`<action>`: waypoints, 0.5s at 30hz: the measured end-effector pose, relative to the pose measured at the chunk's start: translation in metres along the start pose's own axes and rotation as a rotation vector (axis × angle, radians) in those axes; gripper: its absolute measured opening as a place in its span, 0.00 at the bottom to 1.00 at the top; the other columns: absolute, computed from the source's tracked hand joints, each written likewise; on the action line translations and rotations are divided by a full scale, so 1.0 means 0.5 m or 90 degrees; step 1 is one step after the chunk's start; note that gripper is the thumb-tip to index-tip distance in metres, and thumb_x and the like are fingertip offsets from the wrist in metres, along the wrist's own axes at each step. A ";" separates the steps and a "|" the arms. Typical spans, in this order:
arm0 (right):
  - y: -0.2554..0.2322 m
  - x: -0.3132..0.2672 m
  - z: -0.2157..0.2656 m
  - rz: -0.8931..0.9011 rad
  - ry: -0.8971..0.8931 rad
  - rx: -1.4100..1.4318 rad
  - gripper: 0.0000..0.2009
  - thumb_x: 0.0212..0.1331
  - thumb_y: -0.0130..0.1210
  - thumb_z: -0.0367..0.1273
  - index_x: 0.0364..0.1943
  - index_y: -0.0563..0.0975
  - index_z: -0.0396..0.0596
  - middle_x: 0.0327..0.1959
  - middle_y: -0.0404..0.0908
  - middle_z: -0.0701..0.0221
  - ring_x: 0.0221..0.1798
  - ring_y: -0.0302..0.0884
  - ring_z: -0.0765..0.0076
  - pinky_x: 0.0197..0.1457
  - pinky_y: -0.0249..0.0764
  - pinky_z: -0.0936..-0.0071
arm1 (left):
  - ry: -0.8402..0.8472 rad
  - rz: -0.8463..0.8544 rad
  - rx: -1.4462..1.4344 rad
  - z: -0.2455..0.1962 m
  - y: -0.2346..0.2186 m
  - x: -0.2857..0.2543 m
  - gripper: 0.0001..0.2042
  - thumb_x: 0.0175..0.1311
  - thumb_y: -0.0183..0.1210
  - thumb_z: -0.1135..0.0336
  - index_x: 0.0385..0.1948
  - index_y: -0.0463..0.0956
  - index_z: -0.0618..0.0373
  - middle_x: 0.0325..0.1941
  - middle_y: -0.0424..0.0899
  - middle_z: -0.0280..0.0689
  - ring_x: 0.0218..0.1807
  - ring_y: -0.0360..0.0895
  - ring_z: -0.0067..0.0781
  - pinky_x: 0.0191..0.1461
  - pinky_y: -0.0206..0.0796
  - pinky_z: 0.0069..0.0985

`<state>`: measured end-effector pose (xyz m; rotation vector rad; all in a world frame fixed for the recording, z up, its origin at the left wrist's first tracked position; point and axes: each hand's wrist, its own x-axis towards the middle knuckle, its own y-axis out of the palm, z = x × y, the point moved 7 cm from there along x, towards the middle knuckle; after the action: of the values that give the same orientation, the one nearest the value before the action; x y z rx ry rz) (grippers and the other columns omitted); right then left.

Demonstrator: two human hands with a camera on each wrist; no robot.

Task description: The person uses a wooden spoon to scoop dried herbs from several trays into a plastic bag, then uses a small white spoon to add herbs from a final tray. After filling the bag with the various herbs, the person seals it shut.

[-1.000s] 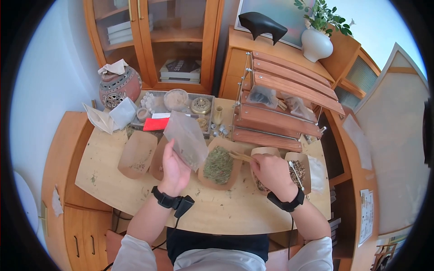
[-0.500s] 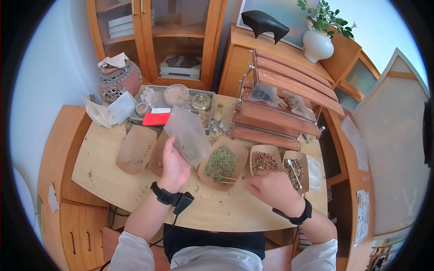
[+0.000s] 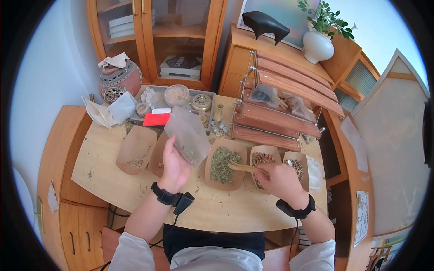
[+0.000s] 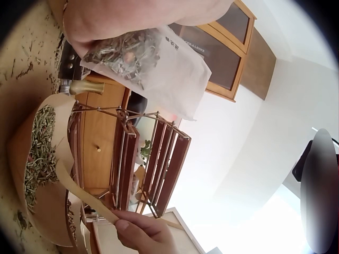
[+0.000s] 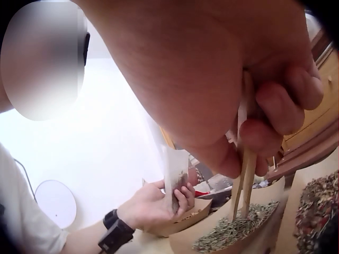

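Observation:
In the head view, my left hand holds a translucent pouch tilted, left of the middle tray. Dried herb pieces show inside the pouch in the left wrist view. My right hand grips wooden tongs between thumb and fingers. Their tips reach down into green dried herbs in a brown paper tray. From the right wrist, both prongs show close together, tips among the herbs. Right of that tray, a second paper tray with reddish dried flowers lies partly behind my right hand.
A paper tray of brown bits stands at the right, and a nearly bare one at the left. Behind are a red packet, a brass burner and a slatted wooden rack. Herb crumbs dot the table.
My right hand swung the tongs to the herb tray's front edge, then back up into the herbs. The tray has shifted slightly right. My left hand and pouch stay nearly still.

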<state>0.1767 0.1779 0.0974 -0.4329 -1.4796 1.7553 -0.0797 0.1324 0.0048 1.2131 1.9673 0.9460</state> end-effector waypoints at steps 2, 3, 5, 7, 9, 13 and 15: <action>-0.004 0.002 -0.012 0.027 0.074 -0.010 0.08 0.59 0.57 0.35 0.30 0.83 0.47 0.22 0.81 0.57 0.28 0.81 0.50 0.32 0.79 0.59 | -0.004 0.002 -0.005 0.000 0.002 -0.002 0.25 0.73 0.43 0.52 0.68 0.60 0.53 0.68 0.70 0.35 0.69 0.66 0.35 0.72 0.55 0.36; -0.003 0.003 -0.023 0.022 0.099 -0.007 0.09 0.59 0.57 0.36 0.30 0.84 0.47 0.21 0.81 0.57 0.28 0.81 0.49 0.33 0.79 0.58 | -0.006 0.002 -0.011 -0.001 0.004 -0.002 0.25 0.74 0.43 0.52 0.68 0.60 0.53 0.68 0.70 0.34 0.69 0.66 0.35 0.72 0.56 0.36; 0.004 0.006 -0.052 0.011 0.148 -0.004 0.10 0.60 0.56 0.36 0.30 0.84 0.47 0.21 0.80 0.56 0.27 0.81 0.47 0.34 0.78 0.57 | -0.007 0.000 -0.017 -0.001 0.004 -0.003 0.25 0.74 0.42 0.53 0.68 0.60 0.52 0.67 0.70 0.34 0.68 0.66 0.34 0.72 0.56 0.35; 0.020 0.012 -0.061 0.056 0.161 0.020 0.11 0.60 0.55 0.38 0.31 0.84 0.46 0.23 0.81 0.55 0.29 0.81 0.45 0.36 0.78 0.56 | -0.006 -0.005 -0.015 0.001 0.003 -0.001 0.25 0.74 0.43 0.53 0.68 0.60 0.53 0.67 0.71 0.34 0.68 0.67 0.34 0.72 0.56 0.35; 0.039 0.014 -0.068 0.105 0.184 0.057 0.13 0.61 0.54 0.39 0.32 0.84 0.45 0.26 0.82 0.54 0.31 0.81 0.44 0.38 0.78 0.55 | -0.005 -0.006 -0.013 0.002 0.002 0.000 0.25 0.74 0.43 0.52 0.67 0.60 0.53 0.67 0.71 0.35 0.68 0.67 0.34 0.72 0.56 0.35; 0.081 0.018 -0.070 0.173 0.216 0.135 0.15 0.63 0.51 0.41 0.35 0.84 0.45 0.29 0.83 0.53 0.36 0.81 0.43 0.42 0.78 0.55 | -0.003 -0.005 -0.006 0.001 0.002 -0.001 0.25 0.73 0.44 0.52 0.66 0.61 0.54 0.67 0.70 0.35 0.69 0.66 0.35 0.72 0.55 0.37; 0.090 0.019 -0.059 0.177 0.208 0.160 0.16 0.64 0.51 0.42 0.37 0.84 0.45 0.30 0.83 0.54 0.36 0.82 0.43 0.43 0.78 0.55 | -0.005 -0.001 -0.013 0.002 0.000 0.001 0.25 0.74 0.44 0.52 0.67 0.61 0.53 0.67 0.71 0.35 0.68 0.67 0.35 0.72 0.56 0.36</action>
<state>0.1758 0.2042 0.0494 -0.7794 -0.9917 1.9454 -0.0792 0.1332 0.0042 1.2026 1.9475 0.9565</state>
